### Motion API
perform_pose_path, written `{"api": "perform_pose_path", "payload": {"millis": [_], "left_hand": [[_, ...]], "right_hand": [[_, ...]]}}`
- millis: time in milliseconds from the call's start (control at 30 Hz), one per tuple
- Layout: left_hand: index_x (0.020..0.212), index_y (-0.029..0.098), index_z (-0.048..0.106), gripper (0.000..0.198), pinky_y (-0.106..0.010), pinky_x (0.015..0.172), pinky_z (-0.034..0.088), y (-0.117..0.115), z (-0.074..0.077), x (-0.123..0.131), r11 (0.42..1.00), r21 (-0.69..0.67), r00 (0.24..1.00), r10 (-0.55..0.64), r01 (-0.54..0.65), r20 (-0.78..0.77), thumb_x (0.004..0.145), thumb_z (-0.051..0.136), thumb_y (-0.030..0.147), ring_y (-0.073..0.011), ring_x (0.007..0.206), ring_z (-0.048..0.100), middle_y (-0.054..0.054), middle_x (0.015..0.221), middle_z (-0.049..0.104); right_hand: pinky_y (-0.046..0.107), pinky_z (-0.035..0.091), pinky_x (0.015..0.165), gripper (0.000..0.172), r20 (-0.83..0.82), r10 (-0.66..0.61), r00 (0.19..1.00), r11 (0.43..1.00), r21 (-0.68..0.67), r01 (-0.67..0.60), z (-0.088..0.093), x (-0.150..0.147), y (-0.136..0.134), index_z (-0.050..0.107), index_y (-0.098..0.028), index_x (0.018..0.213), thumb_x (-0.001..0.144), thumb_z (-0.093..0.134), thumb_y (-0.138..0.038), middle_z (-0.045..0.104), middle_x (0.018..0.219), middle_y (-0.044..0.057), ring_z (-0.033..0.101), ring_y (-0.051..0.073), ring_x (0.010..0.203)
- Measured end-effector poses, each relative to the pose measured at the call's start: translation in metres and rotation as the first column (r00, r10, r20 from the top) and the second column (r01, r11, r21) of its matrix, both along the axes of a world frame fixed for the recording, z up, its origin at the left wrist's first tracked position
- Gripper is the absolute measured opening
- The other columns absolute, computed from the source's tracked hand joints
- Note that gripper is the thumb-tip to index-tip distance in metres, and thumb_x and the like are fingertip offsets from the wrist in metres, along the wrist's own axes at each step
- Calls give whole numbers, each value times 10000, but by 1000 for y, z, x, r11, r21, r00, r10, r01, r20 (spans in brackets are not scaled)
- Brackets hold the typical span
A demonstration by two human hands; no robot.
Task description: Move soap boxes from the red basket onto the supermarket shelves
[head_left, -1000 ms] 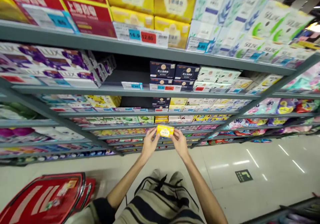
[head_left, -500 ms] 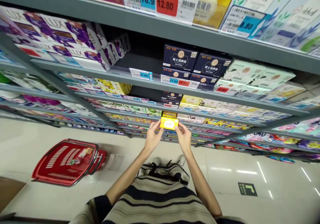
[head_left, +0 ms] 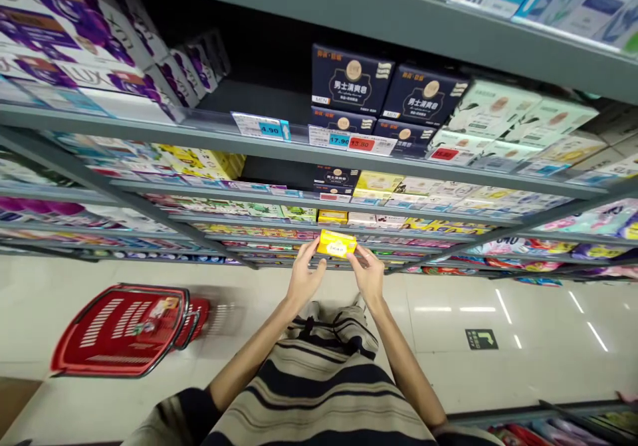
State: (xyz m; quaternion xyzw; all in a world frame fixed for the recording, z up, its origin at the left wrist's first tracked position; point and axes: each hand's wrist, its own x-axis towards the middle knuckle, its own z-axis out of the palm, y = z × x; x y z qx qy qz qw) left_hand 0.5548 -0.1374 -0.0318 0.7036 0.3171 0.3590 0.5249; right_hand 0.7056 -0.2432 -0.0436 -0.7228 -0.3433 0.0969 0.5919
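A small yellow soap box (head_left: pixel 337 244) with a white label is held up in front of the shelves, its printed face toward me. My right hand (head_left: pixel 367 274) pinches its right end between thumb and fingers. At the other end, the fingers of my left hand (head_left: pixel 304 274) hold the left edge, with the thumb just below the lower corner. Behind and slightly above it, a similar yellow box (head_left: pixel 332 217) stands on a lower shelf.
Dark blue soap boxes (head_left: pixel 351 79), pale green boxes (head_left: pixel 493 113) and purple-white LUX boxes (head_left: pixel 64 34) stand on the shelf ahead. A red shopping basket (head_left: pixel 119 330) rests on the floor at left. A green arrow sign (head_left: pixel 481 339) marks the floor at right.
My view has shifted closer to the shelves. The soap box is tilted a little, showing more of its top side, and my left thumb has moved down off its face.
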Motion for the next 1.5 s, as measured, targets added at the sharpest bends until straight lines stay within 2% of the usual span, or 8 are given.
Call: {"api": "perform_pose_path", "payload": {"millis": [100,233,367,533,767,900,1067,1500], "left_hand": [[1487,226,504,598,-439,1159,436,17,-17,20,999,42,999,-14,16,-45,894,571,190,-263,1317,570,-108,1450,568],[1542,227,417,714,-480,1172,419,34,-24,39,998,52,998,-22,25,-54,851,583,156,-290,1347,548,-122,1505,532],[1570,248,364,791,-446,1196,392,47,-28,47,995,93,998,-38,43,-57,820,587,132,-282,1426,456,-108,1547,438],[1608,246,272,854,-449,1091,487,55,-35,51,995,88,994,-47,56,-99,821,588,144,-279,1286,549,-137,1422,445],[1633,250,147,942,-479,1114,452,57,-37,57,994,82,990,-57,68,-132,821,616,155,-274,1237,572,-140,1383,475],[1623,228,193,884,-444,1062,494,57,-34,54,995,78,989,-54,65,-137,842,603,175,-264,1222,580,-145,1401,490],[1591,225,307,801,-401,939,555,60,-35,52,996,62,987,-48,58,-150,844,594,181,-219,1016,624,-121,1276,539],[1628,255,190,934,-367,867,535,63,-46,50,995,36,981,-86,94,-172,801,617,176,-175,890,592,-61,1154,605]], "right_hand": [[470,590,992,377,120,-47,992,999,-6,48,-13,17,20,750,-182,1216,926,679,-413,765,1202,128,745,292,1055],[484,514,1113,380,244,-68,967,997,44,59,-16,35,48,708,-188,1289,975,612,-380,714,1309,111,679,280,1221],[472,523,1111,363,328,-84,941,995,83,60,-25,44,67,724,-173,1262,987,598,-375,731,1275,121,687,271,1212],[449,548,1075,336,394,-120,911,991,98,88,-33,49,82,744,-161,1212,1007,567,-361,756,1215,132,711,264,1155],[415,585,955,332,462,-121,879,993,45,113,-35,53,93,745,-131,1137,1027,532,-360,775,1089,158,733,253,995],[416,566,945,338,511,-96,854,993,-8,116,-38,55,95,721,-128,1148,1013,558,-392,755,1087,166,696,267,1030],[430,534,945,345,555,-103,826,986,-55,160,-41,57,98,705,-132,1144,1006,568,-417,734,1051,169,651,283,1042],[424,514,966,391,585,-79,807,982,-94,165,-44,59,102,687,-134,1190,1023,523,-447,727,1104,174,634,284,1077]]}}
